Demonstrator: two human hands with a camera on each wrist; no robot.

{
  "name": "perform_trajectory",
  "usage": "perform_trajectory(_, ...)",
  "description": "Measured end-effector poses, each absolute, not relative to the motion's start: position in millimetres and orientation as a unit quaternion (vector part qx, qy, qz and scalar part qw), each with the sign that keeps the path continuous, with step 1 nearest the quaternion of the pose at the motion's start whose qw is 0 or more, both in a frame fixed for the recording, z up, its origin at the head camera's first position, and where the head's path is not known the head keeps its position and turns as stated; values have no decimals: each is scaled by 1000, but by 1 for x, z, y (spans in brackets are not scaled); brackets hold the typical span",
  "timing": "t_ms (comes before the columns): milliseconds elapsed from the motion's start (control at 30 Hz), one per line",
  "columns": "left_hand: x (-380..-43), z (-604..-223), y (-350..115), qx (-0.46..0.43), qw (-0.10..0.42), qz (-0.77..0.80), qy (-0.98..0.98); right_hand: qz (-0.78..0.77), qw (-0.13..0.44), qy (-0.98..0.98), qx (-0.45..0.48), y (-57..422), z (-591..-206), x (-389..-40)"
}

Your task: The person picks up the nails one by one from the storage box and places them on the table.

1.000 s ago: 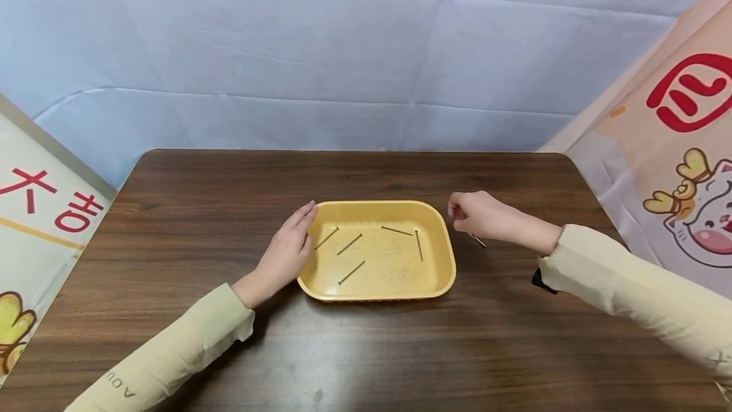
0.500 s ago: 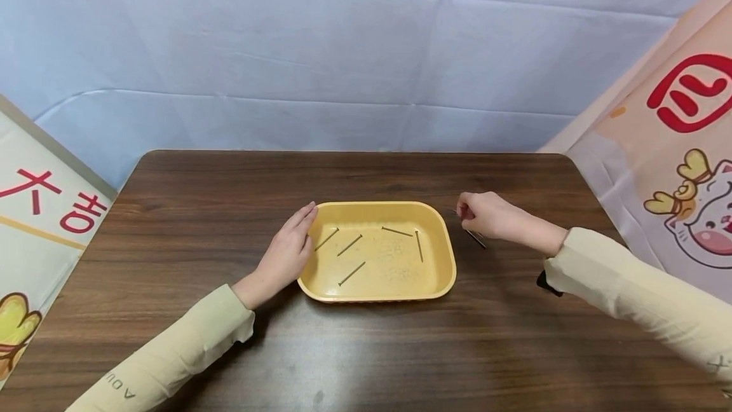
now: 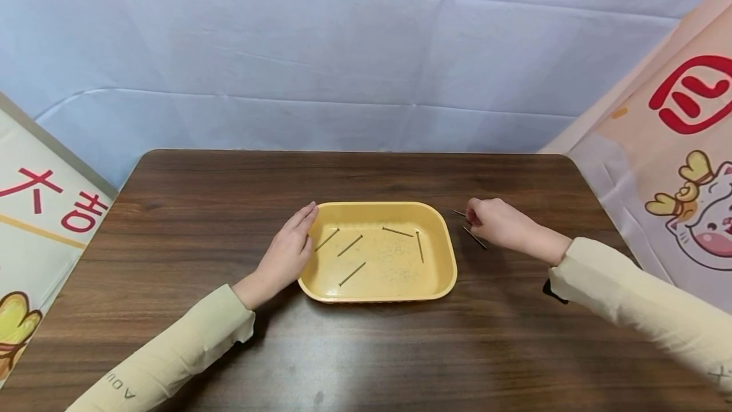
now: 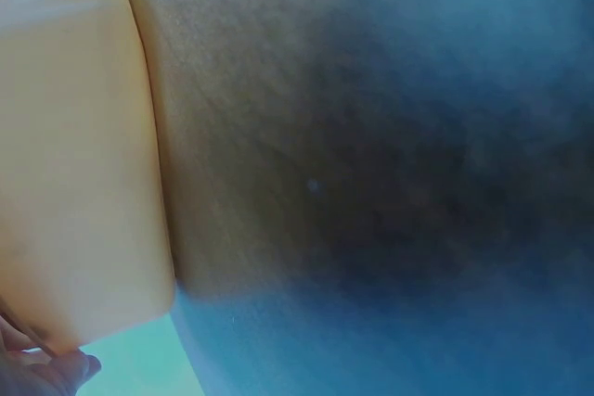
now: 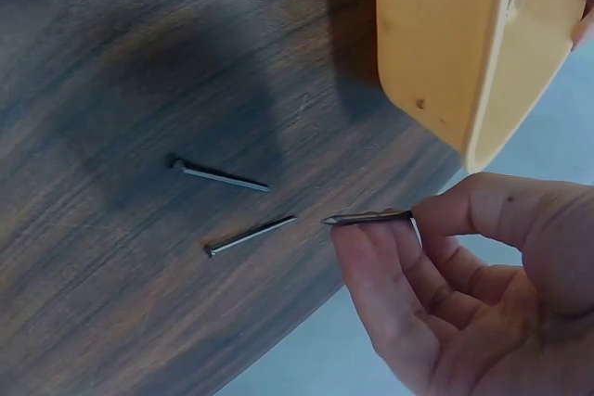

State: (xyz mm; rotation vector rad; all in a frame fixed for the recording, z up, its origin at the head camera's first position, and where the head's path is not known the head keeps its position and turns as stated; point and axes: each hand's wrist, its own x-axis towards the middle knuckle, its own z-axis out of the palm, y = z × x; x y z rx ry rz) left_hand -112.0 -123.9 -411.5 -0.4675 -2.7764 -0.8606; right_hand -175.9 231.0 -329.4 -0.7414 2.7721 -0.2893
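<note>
A yellow rectangular tray point(image 3: 377, 297) stands on the table with several nails point(image 3: 351, 274) lying inside it. My left hand point(image 3: 286, 256) rests along the tray's left end, fingers stretched out against the outer wall and fingertips near the rim. To the right of the tray, my right hand point(image 5: 464, 275) pinches a nail point(image 5: 371, 218) between thumb and fingers, its pointed end sticking out. On the tabletop by that hand lie two more nails, one upper point(image 5: 223, 176) and one lower point(image 5: 251, 236) in the right wrist view. The held nail is mostly hidden in the head view.
The dark wooden table point(image 3: 240, 183) has its far edge against a pale cloth backdrop point(image 3: 286, 49). Printed banners hang at the left point(image 3: 34, 259) and right point(image 3: 680, 164). The tray's right rim is close to the right hand.
My right hand has shifted a little right and toward me, away from the tray, uncovering more of the nails beside it. The left hand and tray stay in place.
</note>
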Motion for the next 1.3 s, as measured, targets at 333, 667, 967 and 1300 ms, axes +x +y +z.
perform_trajectory(333, -111, -410, -123, -159, 103, -287, -939, -107, 153, 952, -242, 240, -339, -173)
perform_trajectory(667, -110, -409, -123, -157, 100, -288, -939, -113, 165, 952, -233, 245, -346, -170)
perform_trajectory(967, -109, -408, -122, -154, 96, -288, -940, -112, 162, 951, -239, 249, -362, -168)
perform_trajectory(1300, -109, -407, -123, -155, 101, -287, -940, -106, 133, 952, -253, 248, -373, -162)
